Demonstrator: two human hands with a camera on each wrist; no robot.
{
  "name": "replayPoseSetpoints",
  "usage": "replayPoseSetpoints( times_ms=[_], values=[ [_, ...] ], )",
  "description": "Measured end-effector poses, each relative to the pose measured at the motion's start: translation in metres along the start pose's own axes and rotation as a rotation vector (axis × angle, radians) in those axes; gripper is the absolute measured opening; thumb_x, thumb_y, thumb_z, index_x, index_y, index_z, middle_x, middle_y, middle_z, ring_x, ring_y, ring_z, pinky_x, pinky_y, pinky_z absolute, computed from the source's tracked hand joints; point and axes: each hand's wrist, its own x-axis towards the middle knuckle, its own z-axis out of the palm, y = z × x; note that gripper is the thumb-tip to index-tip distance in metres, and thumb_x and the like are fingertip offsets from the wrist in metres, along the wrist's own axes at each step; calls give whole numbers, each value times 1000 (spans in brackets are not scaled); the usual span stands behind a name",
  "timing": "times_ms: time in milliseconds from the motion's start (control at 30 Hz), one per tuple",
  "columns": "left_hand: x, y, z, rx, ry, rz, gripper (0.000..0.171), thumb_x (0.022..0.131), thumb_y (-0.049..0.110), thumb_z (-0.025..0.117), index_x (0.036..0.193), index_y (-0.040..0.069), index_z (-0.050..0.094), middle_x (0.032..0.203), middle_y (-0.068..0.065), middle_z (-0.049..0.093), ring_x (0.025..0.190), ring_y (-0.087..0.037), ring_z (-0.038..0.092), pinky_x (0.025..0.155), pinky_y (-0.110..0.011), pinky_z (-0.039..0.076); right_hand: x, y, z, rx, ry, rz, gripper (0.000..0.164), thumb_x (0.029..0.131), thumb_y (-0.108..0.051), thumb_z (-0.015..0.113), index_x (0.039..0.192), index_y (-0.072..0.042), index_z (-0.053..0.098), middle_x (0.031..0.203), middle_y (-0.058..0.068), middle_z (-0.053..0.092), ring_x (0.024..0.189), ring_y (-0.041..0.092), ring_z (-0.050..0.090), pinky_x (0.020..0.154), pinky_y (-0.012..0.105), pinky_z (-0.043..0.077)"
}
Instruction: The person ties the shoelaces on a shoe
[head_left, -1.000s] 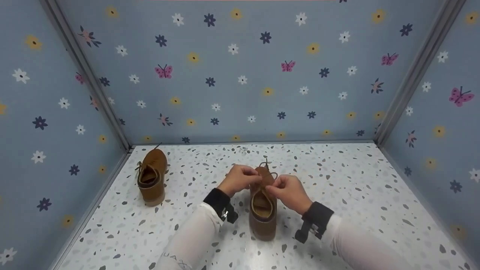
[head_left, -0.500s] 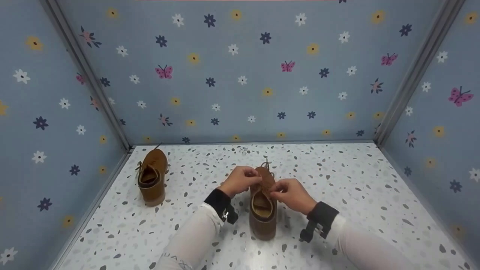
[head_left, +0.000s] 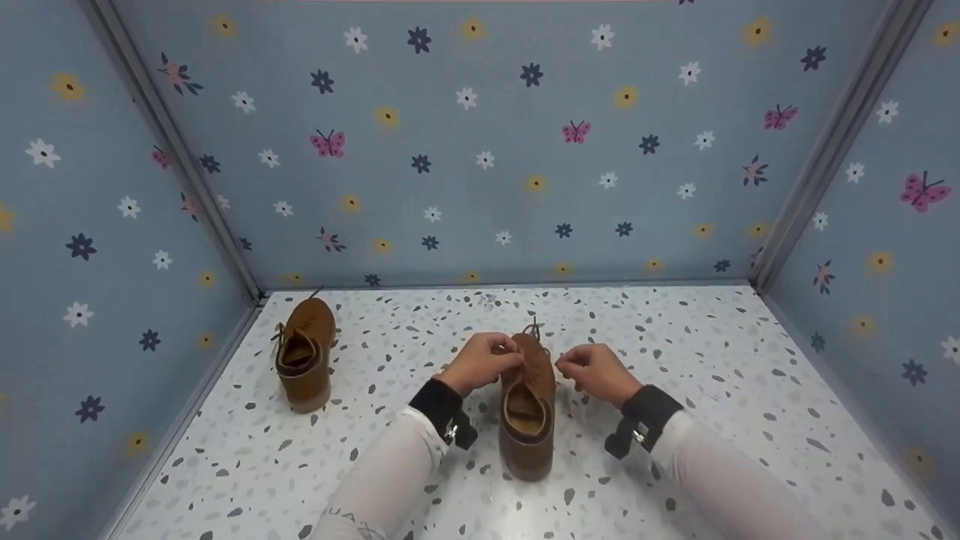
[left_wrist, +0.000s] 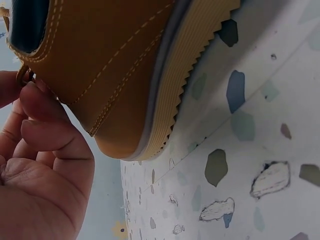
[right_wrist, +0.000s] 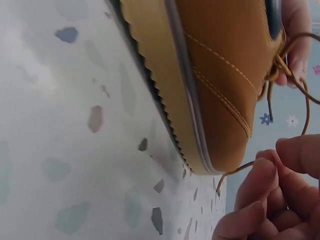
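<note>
A brown lace-up shoe stands upright on the surface, its toe pointing away from me. My left hand is at the lacing from the left side; in the left wrist view its thumb and finger pinch a lace loop below the collar. My right hand is apart from the shoe on its right. Between its thumb and index finger the right wrist view shows a thin brown shoelace, whose end hangs past the fingertips near the toe. More lace curves up to the knot area.
A second brown lace-up shoe stands at the far left, near the left wall. The speckled white surface meets a flowered blue back wall. Another wall borders the right.
My right hand has drawn away from the lacing, to the right and slightly up, with the shoelace. The left hand has stayed almost in place; both shoes have not moved.
</note>
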Motion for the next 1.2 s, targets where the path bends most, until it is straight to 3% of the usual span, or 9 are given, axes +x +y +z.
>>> replayPoseSetpoints(
  times_ms=[200,400,533,667,867,1033,1200],
  values=[
    [1,-2,1,-22,-8,3,11,88,25,68,90,14,65,75,7,66,58,-7,53,49,-20,40,11,-2,0,-24,-29,21,23,92,-34,64,101,-15,73,87,3,67,65,13,58,54,25,46],
    [0,-2,1,-64,-37,-1,9,89,22,65,92,14,65,77,5,65,53,-6,46,48,-22,38,20,-8,6,48,-76,53,22,91,-30,60,88,-11,72,85,10,67,56,10,51,50,23,42],
    [1,-3,1,-51,-39,-12,7,88,22,65,91,15,64,77,6,64,54,-7,47,49,-22,38,25,-12,10,91,-110,109,23,91,-27,56,81,-11,68,73,3,60,52,10,47,49,23,39],
    [2,-3,1,-41,-38,-27,6,87,23,65,90,17,64,77,6,64,57,-7,49,50,-21,39,29,-14,14,63,-121,124,25,91,-28,54,75,-12,65,61,-2,52,49,10,44,46,25,37],
    [2,-2,1,-50,-47,-11,5,87,21,64,89,16,64,75,6,64,55,-6,48,50,-21,40,33,-17,19,24,-113,136,27,87,-32,63,68,-14,61,53,-5,48,46,10,42,44,24,35],
    [2,-3,2,-66,-51,5,5,87,18,63,88,14,63,77,5,66,55,-6,49,51,-21,40,34,-17,20,46,-109,133,26,85,-31,68,68,-12,63,53,-5,48,46,10,42,44,24,35],
    [2,-3,1,-46,-46,17,6,87,20,64,90,15,65,77,5,66,57,-7,52,51,-21,41,35,-17,17,94,-81,115,20,87,-30,67,80,-12,71,62,-4,56,52,10,48,48,24,40]
  ],
)
